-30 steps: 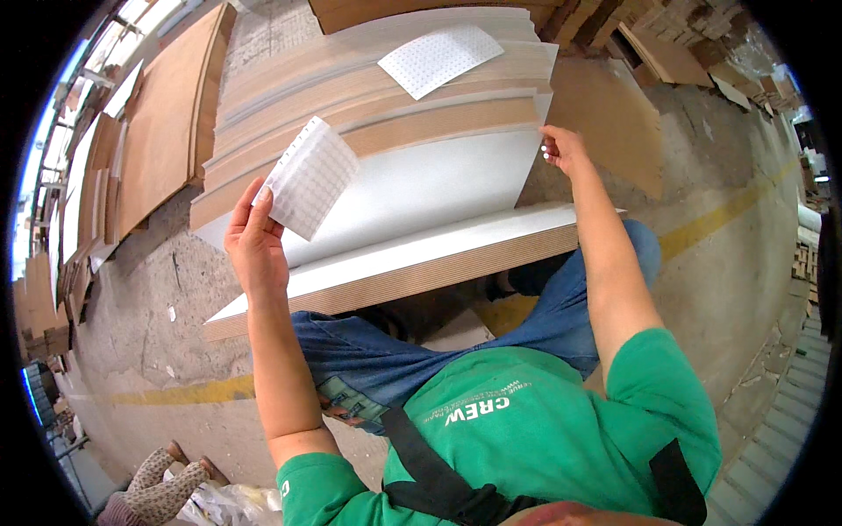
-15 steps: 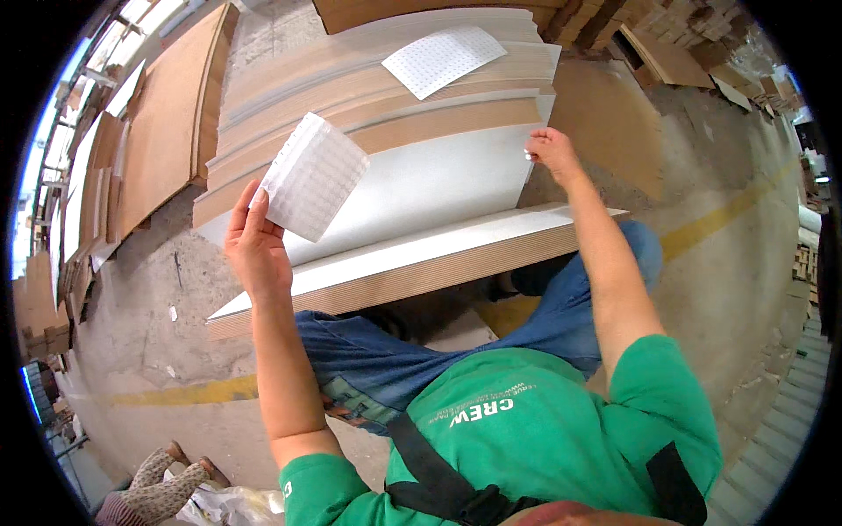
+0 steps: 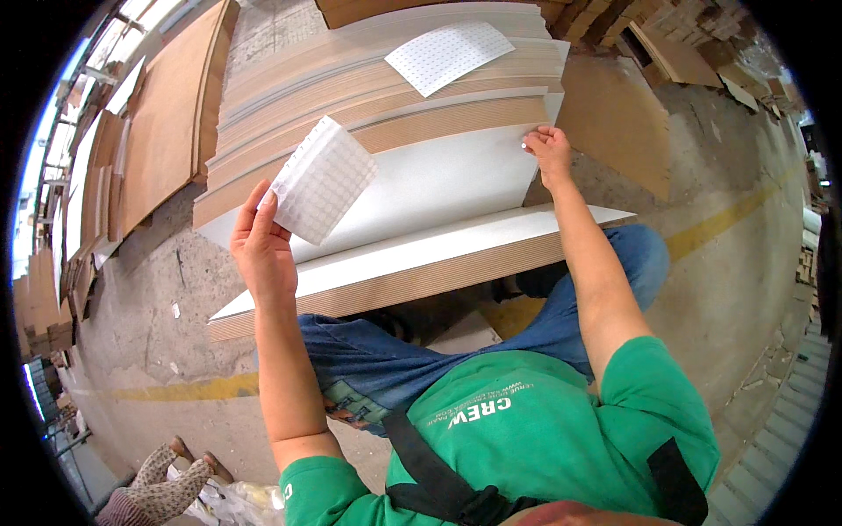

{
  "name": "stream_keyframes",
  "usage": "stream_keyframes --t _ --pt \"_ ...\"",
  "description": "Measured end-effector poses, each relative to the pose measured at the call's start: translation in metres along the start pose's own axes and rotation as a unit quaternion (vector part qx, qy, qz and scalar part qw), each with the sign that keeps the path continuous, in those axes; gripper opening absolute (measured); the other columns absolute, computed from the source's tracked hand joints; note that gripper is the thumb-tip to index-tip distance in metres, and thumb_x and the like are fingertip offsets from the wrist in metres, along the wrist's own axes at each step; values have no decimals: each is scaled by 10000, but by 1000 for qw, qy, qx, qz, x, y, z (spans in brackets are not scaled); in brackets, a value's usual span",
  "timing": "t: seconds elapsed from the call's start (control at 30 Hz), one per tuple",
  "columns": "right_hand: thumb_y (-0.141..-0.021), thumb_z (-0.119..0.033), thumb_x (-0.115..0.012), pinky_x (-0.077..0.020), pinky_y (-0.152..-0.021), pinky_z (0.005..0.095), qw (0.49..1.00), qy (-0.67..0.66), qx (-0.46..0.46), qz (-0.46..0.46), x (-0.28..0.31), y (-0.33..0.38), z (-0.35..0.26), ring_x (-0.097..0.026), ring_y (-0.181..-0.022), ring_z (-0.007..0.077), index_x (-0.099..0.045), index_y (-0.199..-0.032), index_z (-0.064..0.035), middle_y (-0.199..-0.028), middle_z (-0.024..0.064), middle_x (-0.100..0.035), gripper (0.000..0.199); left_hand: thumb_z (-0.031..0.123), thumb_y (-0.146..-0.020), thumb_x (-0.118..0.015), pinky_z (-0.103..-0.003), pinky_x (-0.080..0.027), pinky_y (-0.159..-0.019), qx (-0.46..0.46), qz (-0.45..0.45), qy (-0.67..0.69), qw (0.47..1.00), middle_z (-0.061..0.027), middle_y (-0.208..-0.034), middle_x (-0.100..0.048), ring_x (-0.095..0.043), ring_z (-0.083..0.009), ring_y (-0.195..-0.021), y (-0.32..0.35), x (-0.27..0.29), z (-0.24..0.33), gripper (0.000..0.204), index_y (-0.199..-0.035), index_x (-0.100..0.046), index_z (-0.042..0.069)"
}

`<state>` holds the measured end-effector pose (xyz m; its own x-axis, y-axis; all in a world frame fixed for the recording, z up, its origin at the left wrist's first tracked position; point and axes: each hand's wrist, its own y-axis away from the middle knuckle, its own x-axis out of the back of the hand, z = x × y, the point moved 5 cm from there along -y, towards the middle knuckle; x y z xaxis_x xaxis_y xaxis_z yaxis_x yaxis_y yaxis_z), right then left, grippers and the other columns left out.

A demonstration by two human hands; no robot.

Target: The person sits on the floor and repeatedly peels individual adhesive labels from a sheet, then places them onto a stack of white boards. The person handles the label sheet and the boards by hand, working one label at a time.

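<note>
— Since a second ago the right hand point(image 3: 551, 151) has slid up the right edge of the white board point(image 3: 438, 188), hasn't it?

— Yes, and its fingers now pinch that edge, near the board's upper right corner.

— And the left hand point(image 3: 263, 250)?

— Raised a little, fingers clenched on the lower corner of the dotted sticker sheet point(image 3: 323, 180), held over the white board's left part.

— Anything else?

— A second dotted sheet point(image 3: 449, 54) lies on the stacked boards point(image 3: 351, 92) behind the white board.
</note>
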<state>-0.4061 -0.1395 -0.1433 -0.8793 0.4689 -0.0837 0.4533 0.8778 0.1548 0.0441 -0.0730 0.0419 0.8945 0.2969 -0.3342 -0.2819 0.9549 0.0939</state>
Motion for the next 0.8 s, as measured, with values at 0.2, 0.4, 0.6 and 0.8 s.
stream_keyframes --t 0.2,0.4,0.6,0.8 --pt "-684 -12 -663 -483 -635 265 993 96 70 9 -1 -2 -4 -547 -692 139 -449 -919 -18 -794 60 -554 318 93 -830 -568 -281 -471 -757 6 -2 -3 1000 -99 -927 -614 -588 -153 -842 0 1 -2 264 -1071 -560 -14" --pt "-653 -101 -718 -458 -601 265 913 343 208 75 3 -1 -17 -524 -623 108 -485 -800 -48 -696 17 -558 281 99 -831 -571 -271 -461 -742 13 0 6 1000 -91 -919 -612 -584 -153 -826 -1 -4 -2 273 -1076 -553 -19" --pt "-710 -261 -726 -435 -536 240 973 225 5 51 47 -24 -17 -509 -594 94 -592 -778 -25 -699 8 -578 280 108 -825 -585 -276 -463 -744 11 1 5 1000 -95 -923 -611 -585 -154 -827 2 -3 0 291 -1082 -546 -22" --pt "-737 -204 -695 -402 -476 221 990 89 -78 70 39 -30 -9 -480 -541 78 -615 -811 -33 -654 -4 -548 203 116 -824 -588 -279 -468 -745 2 5 7 1000 -101 -923 -612 -588 -155 -831 2 -3 2 284 -1071 -555 -20"
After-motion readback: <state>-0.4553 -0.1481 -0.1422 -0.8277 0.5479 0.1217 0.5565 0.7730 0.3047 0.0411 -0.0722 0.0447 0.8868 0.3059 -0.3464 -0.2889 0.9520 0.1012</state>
